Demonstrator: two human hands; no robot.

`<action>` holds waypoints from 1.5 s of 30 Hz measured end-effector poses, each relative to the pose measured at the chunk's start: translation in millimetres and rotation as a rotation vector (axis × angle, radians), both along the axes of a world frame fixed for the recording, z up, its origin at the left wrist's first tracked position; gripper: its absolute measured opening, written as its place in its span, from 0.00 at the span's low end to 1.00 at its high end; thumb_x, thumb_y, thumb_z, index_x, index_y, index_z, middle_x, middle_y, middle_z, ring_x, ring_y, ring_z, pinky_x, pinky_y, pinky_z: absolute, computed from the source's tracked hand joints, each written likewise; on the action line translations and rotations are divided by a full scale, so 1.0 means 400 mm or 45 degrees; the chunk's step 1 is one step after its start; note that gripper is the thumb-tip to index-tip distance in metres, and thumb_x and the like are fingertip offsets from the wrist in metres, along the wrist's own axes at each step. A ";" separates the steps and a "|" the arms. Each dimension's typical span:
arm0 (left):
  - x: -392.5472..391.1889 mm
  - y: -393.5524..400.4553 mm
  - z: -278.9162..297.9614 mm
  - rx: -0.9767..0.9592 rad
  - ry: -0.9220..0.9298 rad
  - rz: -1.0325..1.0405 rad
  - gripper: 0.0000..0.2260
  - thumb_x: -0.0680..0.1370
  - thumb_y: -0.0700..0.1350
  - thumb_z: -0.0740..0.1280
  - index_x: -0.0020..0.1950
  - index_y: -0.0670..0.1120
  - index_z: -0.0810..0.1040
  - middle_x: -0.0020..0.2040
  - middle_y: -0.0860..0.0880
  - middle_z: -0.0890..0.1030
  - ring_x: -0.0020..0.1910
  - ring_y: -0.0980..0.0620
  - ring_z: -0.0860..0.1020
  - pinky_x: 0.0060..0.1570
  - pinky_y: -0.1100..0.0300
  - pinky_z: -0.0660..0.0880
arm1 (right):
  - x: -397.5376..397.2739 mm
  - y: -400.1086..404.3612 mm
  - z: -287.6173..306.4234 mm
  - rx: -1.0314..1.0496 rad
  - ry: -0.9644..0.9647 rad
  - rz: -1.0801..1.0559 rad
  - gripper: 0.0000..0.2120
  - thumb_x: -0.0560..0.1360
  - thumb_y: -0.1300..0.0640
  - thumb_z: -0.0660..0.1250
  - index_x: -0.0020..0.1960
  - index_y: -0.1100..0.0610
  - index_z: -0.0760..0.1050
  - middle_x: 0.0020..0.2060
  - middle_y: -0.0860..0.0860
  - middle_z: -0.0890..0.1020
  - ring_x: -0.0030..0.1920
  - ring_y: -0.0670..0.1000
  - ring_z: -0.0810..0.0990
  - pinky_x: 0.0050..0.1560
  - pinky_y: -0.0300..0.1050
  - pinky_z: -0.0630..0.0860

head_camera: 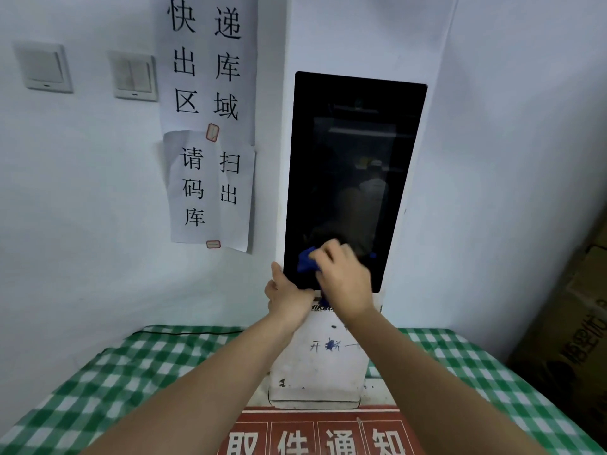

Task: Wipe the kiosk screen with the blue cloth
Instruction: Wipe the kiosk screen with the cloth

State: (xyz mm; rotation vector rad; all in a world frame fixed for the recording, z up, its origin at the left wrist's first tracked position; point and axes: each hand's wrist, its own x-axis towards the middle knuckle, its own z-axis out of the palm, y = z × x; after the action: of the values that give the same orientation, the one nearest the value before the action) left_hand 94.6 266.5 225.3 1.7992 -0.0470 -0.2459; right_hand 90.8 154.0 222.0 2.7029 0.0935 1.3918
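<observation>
A tall black kiosk screen (354,165) in a white housing stands against the wall, dark and reflective. My right hand (343,277) grips a bunched blue cloth (307,259) and presses it on the screen's lower left part. My left hand (284,295) holds the screen's bottom left corner, thumb up along the left edge. Most of the cloth is hidden under my right hand; a bit of blue shows at the screen's lower right edge.
The kiosk's white base (315,366) stands on a table with a green checked cloth (108,379). A red notice sign (315,435) lies in front. Paper signs (210,126) and two light switches (44,67) are on the wall to the left. Cardboard boxes (571,323) stand at the right.
</observation>
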 end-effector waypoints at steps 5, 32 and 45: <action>0.004 -0.003 -0.007 0.041 -0.026 -0.017 0.39 0.78 0.38 0.62 0.79 0.53 0.39 0.75 0.43 0.56 0.49 0.51 0.69 0.50 0.61 0.70 | -0.019 -0.026 -0.066 -0.263 0.263 0.052 0.23 0.52 0.66 0.78 0.44 0.56 0.77 0.40 0.51 0.76 0.36 0.52 0.74 0.21 0.38 0.56; 0.047 0.039 -0.035 0.205 0.043 -0.060 0.33 0.78 0.41 0.61 0.79 0.47 0.47 0.71 0.40 0.66 0.64 0.43 0.72 0.48 0.59 0.71 | 0.024 0.055 -0.055 -0.304 0.419 0.145 0.30 0.45 0.62 0.81 0.46 0.55 0.77 0.41 0.51 0.75 0.38 0.52 0.74 0.19 0.39 0.61; 0.049 0.042 -0.033 0.197 0.058 0.023 0.33 0.78 0.42 0.61 0.78 0.44 0.48 0.69 0.38 0.68 0.62 0.41 0.73 0.46 0.57 0.75 | 0.024 0.087 -0.037 -0.238 0.412 0.124 0.34 0.39 0.62 0.81 0.44 0.56 0.77 0.41 0.51 0.77 0.38 0.52 0.75 0.19 0.39 0.60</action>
State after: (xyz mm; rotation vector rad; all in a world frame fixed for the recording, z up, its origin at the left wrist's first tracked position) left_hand 114.3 283.5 212.1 1.9463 0.0208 -0.2838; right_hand 100.3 188.7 207.4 2.7670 0.3647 0.9009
